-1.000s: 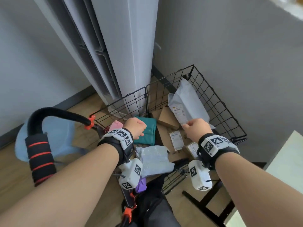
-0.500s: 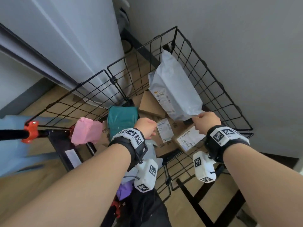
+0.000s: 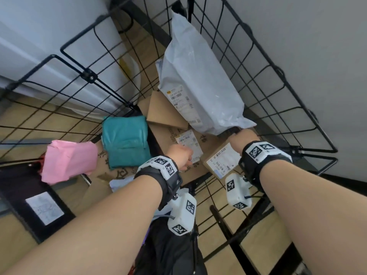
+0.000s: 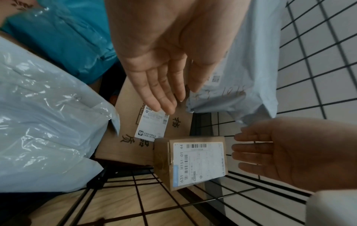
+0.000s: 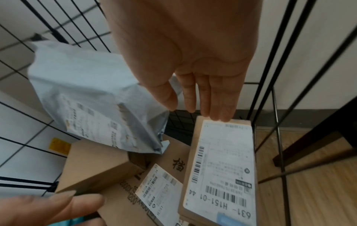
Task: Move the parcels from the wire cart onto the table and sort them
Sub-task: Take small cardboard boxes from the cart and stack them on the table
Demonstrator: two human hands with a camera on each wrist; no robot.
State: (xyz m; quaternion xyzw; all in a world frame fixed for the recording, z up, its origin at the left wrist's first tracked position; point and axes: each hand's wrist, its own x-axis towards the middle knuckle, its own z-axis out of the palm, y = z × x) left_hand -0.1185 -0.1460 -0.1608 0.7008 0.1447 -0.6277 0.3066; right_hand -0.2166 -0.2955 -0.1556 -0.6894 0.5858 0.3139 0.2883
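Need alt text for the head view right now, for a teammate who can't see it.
Both hands, left hand and right hand, reach into the wire cart over cardboard boxes. A grey mailer leans on the far side; teal and pink parcels lie left.

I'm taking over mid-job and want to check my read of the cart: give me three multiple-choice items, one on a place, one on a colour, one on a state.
1. Where does the large grey mailer bag lean?
A. against the cart's far wire wall
B. flat on the floor
C. on the table

2. What colour is the parcel left of the teal bag?
A. yellow
B. pink
C. black

3. How is the right hand?
A. gripping the small labelled box
B. fist closed
C. open, fingers straight above the small labelled box

Answers: 1 A, it stands against the wire cart mesh; 2 B, head view shows pink; 3 C, the right wrist view shows straight fingers holding nothing.
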